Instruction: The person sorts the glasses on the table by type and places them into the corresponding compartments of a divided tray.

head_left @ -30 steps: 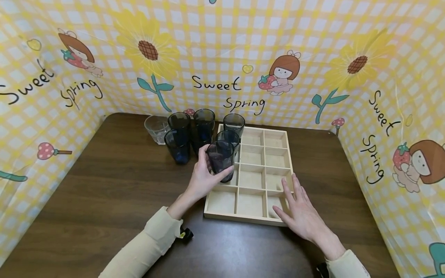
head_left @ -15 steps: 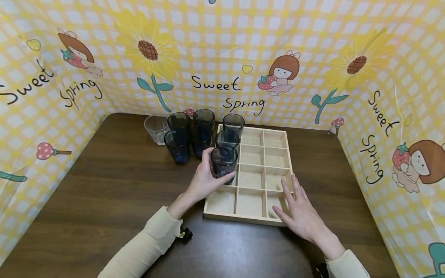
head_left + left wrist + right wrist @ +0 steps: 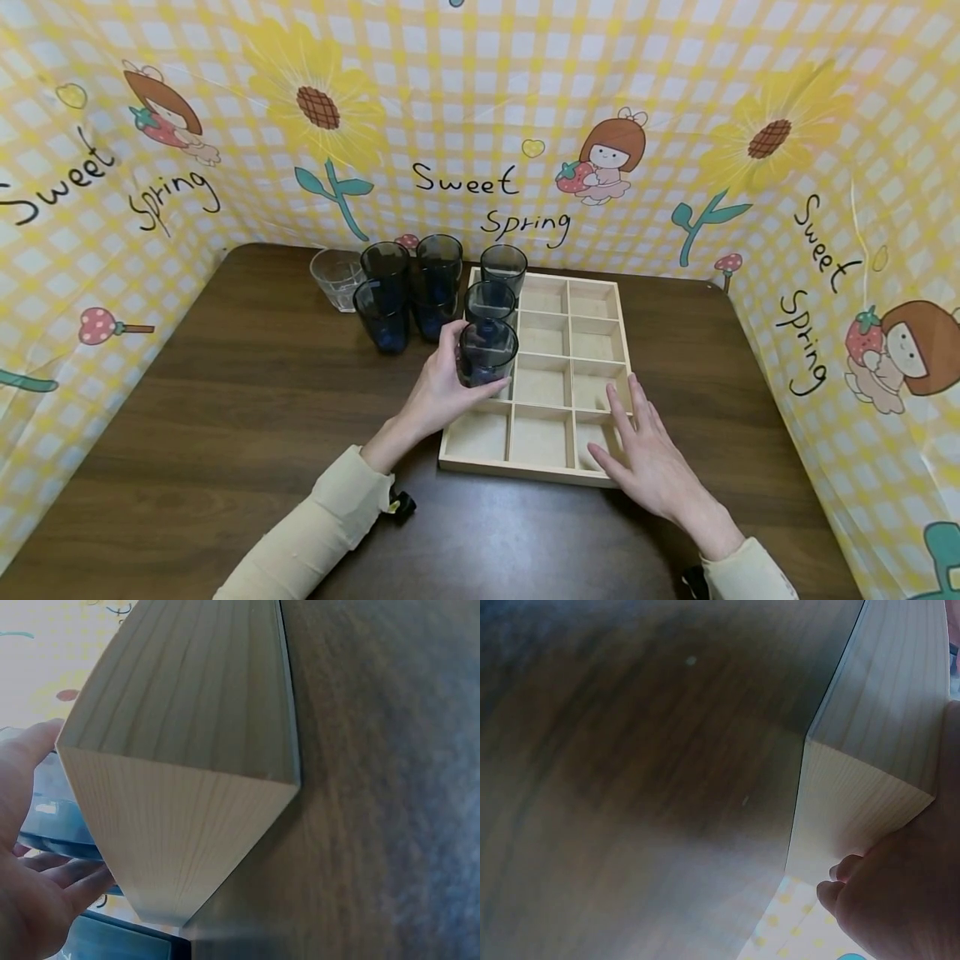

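Clock directions read from the middle of the tray, 12 o'clock at the far wall. Items by size, largest first.

Cloth [image 3: 465,92]: yellow check, printed with sunflowers and "Sweet Spring"; walls the scene from 9 o'clock round through 12 to 3.

Desk [image 3: 225,400]: dark brown wood grain, carries everything below.

Tray [image 3: 525,473]: pale wood, flat on the desk, three columns by four rows of compartments.

Sleeves: pale, the left sleeve [image 3: 307,533] out at 8 o'clock, the right sleeve [image 3: 750,575] beyond 4.

Right hand [image 3: 652,467]: at 4 o'clock, by the tray's right edge. Grip spread — thumb over the near right compartment, nothing held.

Left hand [image 3: 438,387]: at 9 o'clock. Grip pinching a glass, thumb on the near side, fingers on the far left side; the left wrist view also shows the glass between them.

Held glass [image 3: 489,354]: dark, see-through, about upright, at the left column's third compartment from the far edge. Cannot tell whether its base touches the floor.

Middle glass [image 3: 491,296]: same kind, in the next compartment beyond, toward 11. Far glass [image 3: 504,262]: in the far left compartment, 11 o'clock.

Dark glasses [image 3: 381,321]: at least three, grouped upright on the desk at 10 o'clock — overlap hides the exact count.

Clear glass [image 3: 337,279]: shorter, just beside that group, farther out at 10.

Black piece [image 3: 402,507]: at the left cuff, 8 o'clock.
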The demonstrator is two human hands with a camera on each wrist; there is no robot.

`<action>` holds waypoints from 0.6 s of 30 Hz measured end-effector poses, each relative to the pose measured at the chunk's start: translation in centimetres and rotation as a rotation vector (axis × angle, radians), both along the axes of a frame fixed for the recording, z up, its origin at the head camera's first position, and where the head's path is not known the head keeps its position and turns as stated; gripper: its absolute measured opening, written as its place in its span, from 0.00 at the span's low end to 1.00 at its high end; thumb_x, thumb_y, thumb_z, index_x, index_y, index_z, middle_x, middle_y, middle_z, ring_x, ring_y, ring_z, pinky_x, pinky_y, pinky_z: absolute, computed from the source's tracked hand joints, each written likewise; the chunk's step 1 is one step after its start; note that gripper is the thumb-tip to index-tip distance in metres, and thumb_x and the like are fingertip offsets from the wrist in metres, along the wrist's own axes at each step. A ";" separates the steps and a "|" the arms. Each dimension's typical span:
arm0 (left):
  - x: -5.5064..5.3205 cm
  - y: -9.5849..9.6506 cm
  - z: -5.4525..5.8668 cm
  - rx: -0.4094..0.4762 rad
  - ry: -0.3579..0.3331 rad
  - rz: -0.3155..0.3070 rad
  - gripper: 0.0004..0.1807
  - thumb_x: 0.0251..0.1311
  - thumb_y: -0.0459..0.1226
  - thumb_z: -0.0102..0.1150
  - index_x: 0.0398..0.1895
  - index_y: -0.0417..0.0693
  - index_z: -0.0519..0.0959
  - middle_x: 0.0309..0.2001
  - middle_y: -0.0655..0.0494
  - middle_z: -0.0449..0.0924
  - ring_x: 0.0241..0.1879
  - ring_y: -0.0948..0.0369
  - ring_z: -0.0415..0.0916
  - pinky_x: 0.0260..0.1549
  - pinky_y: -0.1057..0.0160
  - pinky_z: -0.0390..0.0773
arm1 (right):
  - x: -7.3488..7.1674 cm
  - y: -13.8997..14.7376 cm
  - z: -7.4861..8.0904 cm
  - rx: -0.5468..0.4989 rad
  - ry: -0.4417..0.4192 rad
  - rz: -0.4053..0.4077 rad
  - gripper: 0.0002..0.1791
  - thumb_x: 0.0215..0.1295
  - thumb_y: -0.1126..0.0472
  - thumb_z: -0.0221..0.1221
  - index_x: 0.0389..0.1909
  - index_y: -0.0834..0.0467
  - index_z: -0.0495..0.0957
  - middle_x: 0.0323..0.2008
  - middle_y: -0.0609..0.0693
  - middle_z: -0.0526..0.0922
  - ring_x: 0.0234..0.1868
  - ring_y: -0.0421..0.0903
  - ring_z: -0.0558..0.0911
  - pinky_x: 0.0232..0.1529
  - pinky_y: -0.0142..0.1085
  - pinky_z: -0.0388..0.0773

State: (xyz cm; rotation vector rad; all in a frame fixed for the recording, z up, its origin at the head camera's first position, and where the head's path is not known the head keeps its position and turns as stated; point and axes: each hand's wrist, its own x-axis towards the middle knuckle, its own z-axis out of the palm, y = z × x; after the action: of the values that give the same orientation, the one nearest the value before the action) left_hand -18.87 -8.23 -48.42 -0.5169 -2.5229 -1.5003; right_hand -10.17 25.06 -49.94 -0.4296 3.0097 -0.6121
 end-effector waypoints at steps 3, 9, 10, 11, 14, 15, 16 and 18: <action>0.1 -0.1 0.0 -0.011 0.006 0.008 0.55 0.51 0.39 0.89 0.76 0.43 0.60 0.65 0.37 0.83 0.63 0.44 0.84 0.65 0.40 0.82 | 0.1 0.0 -0.1 -0.003 0.003 0.001 0.52 0.81 0.39 0.60 0.91 0.57 0.46 0.90 0.69 0.36 0.86 0.76 0.55 0.84 0.69 0.55; 0.2 -0.2 -0.2 -0.035 0.004 0.027 0.54 0.51 0.40 0.89 0.76 0.43 0.62 0.63 0.37 0.84 0.61 0.43 0.85 0.63 0.40 0.84 | 0.2 0.1 -0.2 -0.012 0.003 0.000 0.52 0.80 0.39 0.60 0.91 0.56 0.45 0.90 0.69 0.36 0.87 0.75 0.53 0.83 0.69 0.55; 0.3 -0.2 -0.2 -0.043 0.007 0.031 0.54 0.51 0.41 0.89 0.76 0.43 0.62 0.63 0.37 0.84 0.61 0.43 0.86 0.63 0.40 0.84 | 0.2 0.1 -0.2 -0.012 0.009 0.000 0.52 0.80 0.39 0.60 0.91 0.57 0.46 0.90 0.69 0.36 0.87 0.75 0.52 0.83 0.69 0.55; 0.3 -0.2 -0.3 -0.052 0.010 0.032 0.54 0.51 0.41 0.89 0.76 0.43 0.62 0.63 0.37 0.84 0.61 0.43 0.86 0.62 0.40 0.84 | 0.2 0.1 -0.2 -0.009 0.014 0.000 0.52 0.80 0.39 0.60 0.91 0.57 0.46 0.90 0.69 0.37 0.87 0.75 0.51 0.84 0.69 0.55; 0.3 -0.3 -0.5 -0.064 0.012 0.037 0.54 0.51 0.41 0.89 0.76 0.43 0.62 0.63 0.36 0.85 0.61 0.43 0.86 0.62 0.40 0.85 | 0.2 0.1 -0.4 -0.001 0.029 0.006 0.52 0.80 0.40 0.60 0.91 0.59 0.45 0.90 0.68 0.37 0.89 0.71 0.47 0.86 0.65 0.53; 0.3 -0.3 -0.6 -0.065 0.013 0.038 0.54 0.51 0.41 0.89 0.76 0.43 0.62 0.63 0.36 0.85 0.61 0.43 0.87 0.61 0.40 0.85 | 0.2 0.1 -0.4 0.003 0.036 0.009 0.53 0.80 0.40 0.60 0.90 0.60 0.45 0.90 0.68 0.37 0.90 0.71 0.46 0.89 0.61 0.49; 0.2 -0.4 -0.6 -0.065 0.012 0.037 0.54 0.51 0.41 0.89 0.76 0.43 0.62 0.63 0.36 0.85 0.61 0.43 0.87 0.61 0.40 0.85 | 0.2 0.1 -0.5 0.007 0.040 0.012 0.53 0.81 0.40 0.60 0.90 0.61 0.45 0.90 0.68 0.37 0.90 0.70 0.46 0.91 0.56 0.45; 0.2 -0.5 -0.6 -0.064 0.012 0.035 0.54 0.51 0.41 0.89 0.76 0.43 0.62 0.64 0.36 0.85 0.61 0.43 0.87 0.61 0.40 0.85 | 0.1 0.1 -0.6 0.014 0.052 0.020 0.53 0.81 0.40 0.59 0.90 0.62 0.45 0.90 0.68 0.37 0.90 0.68 0.45 0.92 0.44 0.35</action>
State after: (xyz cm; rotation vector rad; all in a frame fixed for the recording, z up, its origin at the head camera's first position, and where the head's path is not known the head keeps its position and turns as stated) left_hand -18.63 -8.69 -49.05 -0.4864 -2.5646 -1.4040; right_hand -10.03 25.13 -50.49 -0.4818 3.0525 -0.5867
